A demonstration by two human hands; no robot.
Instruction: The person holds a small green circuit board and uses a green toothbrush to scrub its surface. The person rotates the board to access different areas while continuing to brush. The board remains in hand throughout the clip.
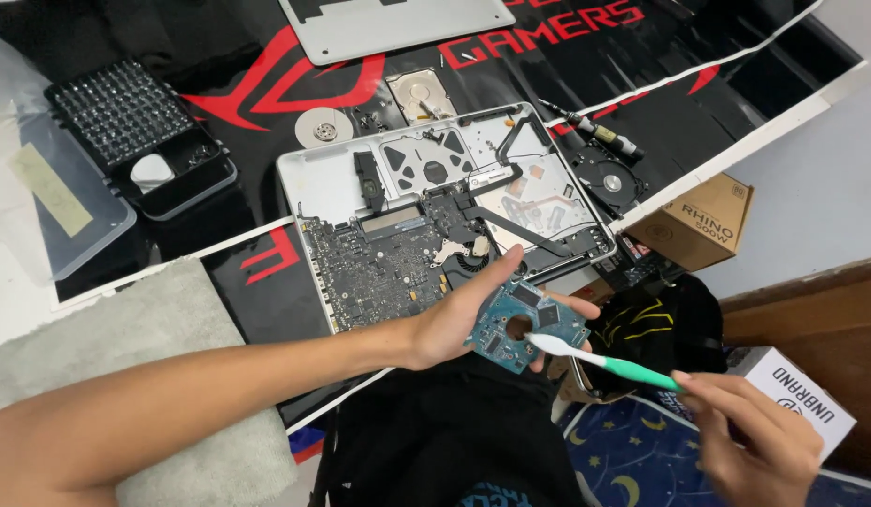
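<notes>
Blue circuit board (524,324), centre-right of frame, lies pinched in the left hand (459,324). Right hand (759,441) fingers grip a green-handled toothbrush (604,359), bristles touching the board. Brushing appears in hand; next stroke likely needs light pressure.

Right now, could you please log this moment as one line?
left hand: holds circuit board | right hand: toothbrush on board | opened laptop behind
</notes>
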